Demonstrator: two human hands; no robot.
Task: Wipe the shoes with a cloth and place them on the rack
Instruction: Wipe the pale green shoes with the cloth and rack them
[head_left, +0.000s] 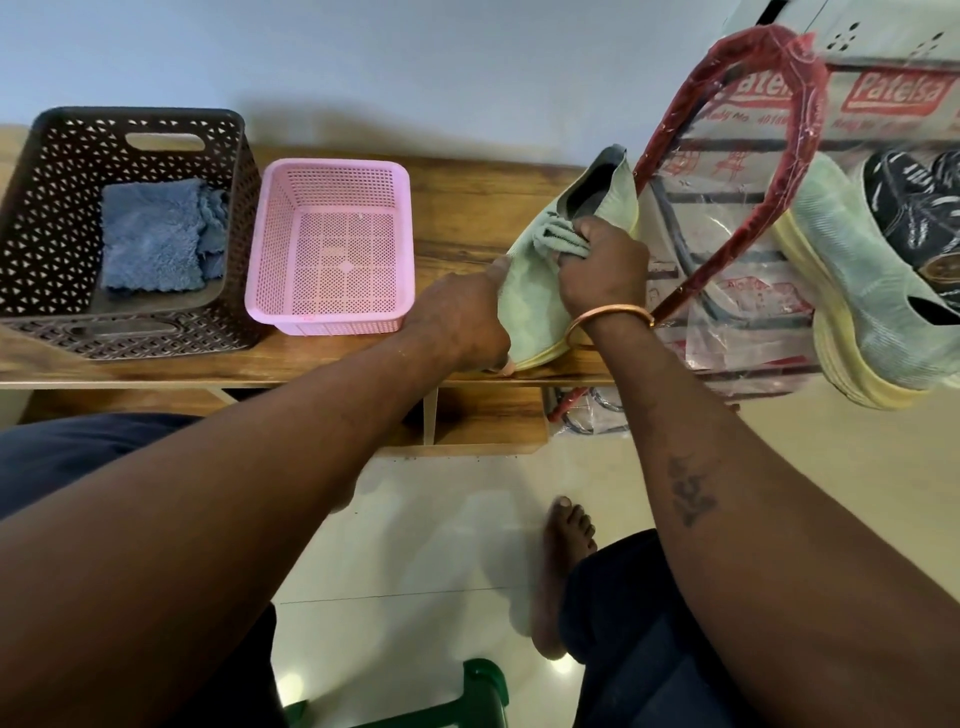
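Left hand (460, 317) grips the toe end of a pale green knit shoe with yellow sole (530, 312), thumb on top, fingers curled under. The shoe stands tilted on the wooden bench (467, 202), heel up. Right hand (602, 265) clutches a bunched pale green cloth (558, 236) against the upper, beside the opening. 1 matching green shoe (857, 291) lies on the plastic-wrapped red-framed rack (800, 130), far right. 2 baskets at left: perforated pink plastic basket (332, 171); brown plastic basket (52, 208) holding folded blue cloths (156, 234).
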